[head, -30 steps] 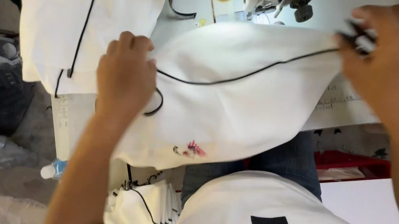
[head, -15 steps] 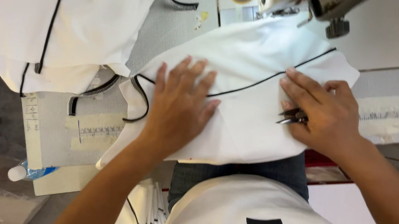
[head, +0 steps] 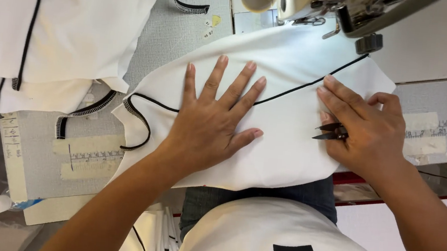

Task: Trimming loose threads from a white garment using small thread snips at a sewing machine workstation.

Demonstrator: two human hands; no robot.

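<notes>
A white fabric piece [head: 287,93] with thin black piping [head: 293,91] lies flat on the grey sewing table [head: 184,22]. My left hand [head: 213,119] presses on it with fingers spread, left of centre. My right hand [head: 367,129] rests on the fabric's right part, fingertips on the piping, with small black thread snips [head: 330,132] tucked in its palm. The sewing machine head [head: 330,6] sits just beyond the fabric's far edge.
A pile of white garments with black piping [head: 51,24] covers the table's left side. Loose black trim [head: 83,113] lies by taped paper rulers [head: 93,156]. Another ruler strip [head: 444,129] is at the right. A bottle [head: 5,203] lies below the table's left edge.
The fabric, first held up and stretched between both hands, now lies flat by the machine. My left hand spread wider on it. My right hand settled onto the piping.
</notes>
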